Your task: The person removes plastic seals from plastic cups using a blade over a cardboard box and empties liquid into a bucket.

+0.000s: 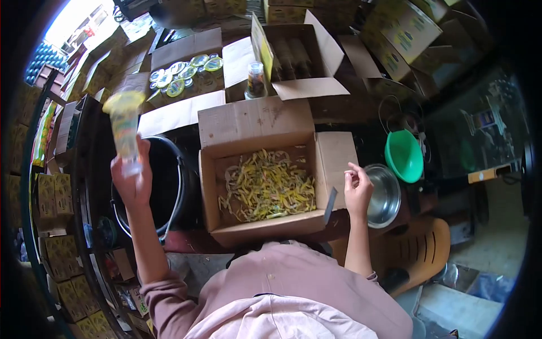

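Note:
My left hand [133, 179] is raised at the left over the rim of a black bucket [182, 192], its fingers wrapped round a clear cup with a yellow top [124, 118], blurred by motion. At the right, my right hand [358, 189] hovers by the box flap and a steel bowl [385, 198], fingers curled together; what they hold, if anything, is too small to tell. Between my hands stands an open cardboard box [257, 121] with many small yellow-green strips [268, 186] inside. A jar [256, 80] stands behind this box.
A green bowl [404, 155] sits at the right. Lidded cups [179, 76] lie in a box at the back left, near another open carton [313, 87]. An orange-brown chair [423, 248] is at the lower right, and stacked boxes [62, 254] line the left.

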`<move>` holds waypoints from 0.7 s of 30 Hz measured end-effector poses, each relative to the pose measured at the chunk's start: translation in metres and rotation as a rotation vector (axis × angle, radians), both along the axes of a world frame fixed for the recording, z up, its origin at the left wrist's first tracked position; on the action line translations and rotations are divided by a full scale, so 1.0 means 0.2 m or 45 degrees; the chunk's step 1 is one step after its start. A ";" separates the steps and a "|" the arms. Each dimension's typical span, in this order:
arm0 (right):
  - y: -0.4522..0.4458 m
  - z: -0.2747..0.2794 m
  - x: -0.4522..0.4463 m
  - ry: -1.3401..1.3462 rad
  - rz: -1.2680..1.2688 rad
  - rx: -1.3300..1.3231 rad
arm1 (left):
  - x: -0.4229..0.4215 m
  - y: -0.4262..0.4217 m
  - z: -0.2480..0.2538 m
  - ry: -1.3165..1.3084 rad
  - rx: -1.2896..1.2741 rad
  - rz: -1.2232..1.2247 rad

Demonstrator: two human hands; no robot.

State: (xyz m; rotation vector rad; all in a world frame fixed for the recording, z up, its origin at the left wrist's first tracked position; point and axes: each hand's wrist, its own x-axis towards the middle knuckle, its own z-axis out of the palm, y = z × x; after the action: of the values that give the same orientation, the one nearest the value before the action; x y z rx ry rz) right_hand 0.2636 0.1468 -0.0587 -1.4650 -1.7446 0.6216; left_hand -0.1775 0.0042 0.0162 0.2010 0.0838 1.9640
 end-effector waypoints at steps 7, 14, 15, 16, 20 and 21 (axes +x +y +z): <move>-0.30 -0.17 0.16 -0.427 -0.090 -0.460 | 0.15 -0.46 -0.12 0.684 -0.181 0.240; -0.41 -0.42 0.16 0.050 -0.137 -0.292 | 0.05 -0.58 -0.22 0.785 -0.602 0.599; -0.42 -0.41 0.15 0.063 -0.156 -0.306 | 0.03 -0.57 -0.24 0.941 -0.680 0.688; -0.43 -0.42 0.16 0.093 -0.169 -0.252 | 0.01 -0.57 -0.26 1.098 -0.762 0.781; -0.46 -0.51 0.22 0.646 -0.219 -0.509 | -0.06 -0.57 -0.41 1.490 -0.977 0.915; -0.47 -0.50 0.23 0.756 -0.184 -0.514 | -0.05 -0.56 -0.40 1.503 -0.980 0.894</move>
State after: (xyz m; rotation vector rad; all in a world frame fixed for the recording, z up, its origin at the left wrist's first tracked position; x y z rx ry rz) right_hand 0.3099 0.0527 -0.1595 -1.4504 -1.0816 1.2369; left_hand -0.1867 -0.1085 -0.0641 0.8653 1.8282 2.0321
